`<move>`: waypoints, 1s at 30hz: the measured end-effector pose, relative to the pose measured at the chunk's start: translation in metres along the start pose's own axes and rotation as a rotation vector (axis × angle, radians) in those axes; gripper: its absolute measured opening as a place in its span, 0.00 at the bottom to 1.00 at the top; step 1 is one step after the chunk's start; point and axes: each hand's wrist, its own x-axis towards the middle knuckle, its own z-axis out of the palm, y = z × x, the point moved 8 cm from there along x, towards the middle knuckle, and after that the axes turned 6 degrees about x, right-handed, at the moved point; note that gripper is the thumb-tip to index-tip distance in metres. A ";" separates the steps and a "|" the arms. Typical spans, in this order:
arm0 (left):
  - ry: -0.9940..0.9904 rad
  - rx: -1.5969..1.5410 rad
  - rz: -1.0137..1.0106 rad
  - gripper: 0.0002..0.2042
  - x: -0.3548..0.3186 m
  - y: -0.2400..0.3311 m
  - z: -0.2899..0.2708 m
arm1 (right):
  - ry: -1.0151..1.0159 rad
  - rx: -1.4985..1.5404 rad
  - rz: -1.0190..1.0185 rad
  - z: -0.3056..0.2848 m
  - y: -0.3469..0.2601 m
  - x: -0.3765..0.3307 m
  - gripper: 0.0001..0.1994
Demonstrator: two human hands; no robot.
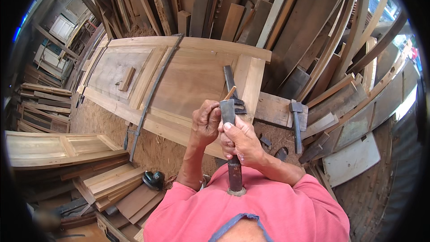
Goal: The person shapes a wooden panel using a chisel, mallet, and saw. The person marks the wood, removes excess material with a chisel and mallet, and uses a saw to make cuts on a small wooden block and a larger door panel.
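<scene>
Your left hand [206, 123] is curled nearly closed, fingertips hidden, so I cannot tell whether it pinches the thin stick [230, 92] behind the chisel [228, 110] your right hand [244, 141] wraps firmly, covering its middle. Beyond your hands spreads a panelled wooden door [192, 85], then leaning boards [313, 22]; rightward sits a hammer [296, 123].

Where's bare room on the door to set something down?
Largest patch: the door's middle panel, between the long clamp and the dark tool. Smaller: left panel, around the wood block. Crowded: near edge by the dark tool, where left hand, right hand and chisel block the view; behind the door, planks stand packed.
</scene>
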 end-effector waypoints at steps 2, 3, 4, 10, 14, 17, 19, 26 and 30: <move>-0.034 -0.018 -0.063 0.07 -0.006 -0.001 0.005 | 0.032 -0.015 -0.034 -0.005 -0.004 -0.006 0.08; -0.022 -0.025 -0.067 0.07 -0.008 -0.002 0.009 | 0.048 -0.021 -0.033 -0.008 -0.006 -0.006 0.08; -0.011 -0.034 -0.072 0.07 -0.009 -0.002 0.013 | 0.051 -0.026 -0.035 -0.008 -0.010 -0.007 0.08; -0.254 -0.022 -0.406 0.10 -0.090 -0.045 0.013 | 0.113 -0.020 -0.381 -0.014 -0.079 -0.055 0.07; -0.043 -0.570 -0.535 0.11 -0.071 -0.045 0.032 | 0.235 -0.118 -0.371 -0.058 -0.080 -0.023 0.06; -0.158 -0.440 -0.395 0.10 -0.041 -0.034 0.043 | 0.277 -0.382 -0.362 -0.057 -0.071 0.006 0.06; -0.196 -0.464 -0.395 0.11 -0.035 -0.034 0.051 | 0.253 -0.442 -0.388 -0.062 -0.071 0.017 0.06; -0.147 -1.045 -0.762 0.13 -0.051 -0.047 0.075 | 0.247 -0.217 -0.354 -0.059 -0.062 0.022 0.08; -0.085 -1.068 -0.684 0.11 -0.021 -0.050 0.069 | 0.187 0.110 -0.283 -0.048 -0.044 0.023 0.10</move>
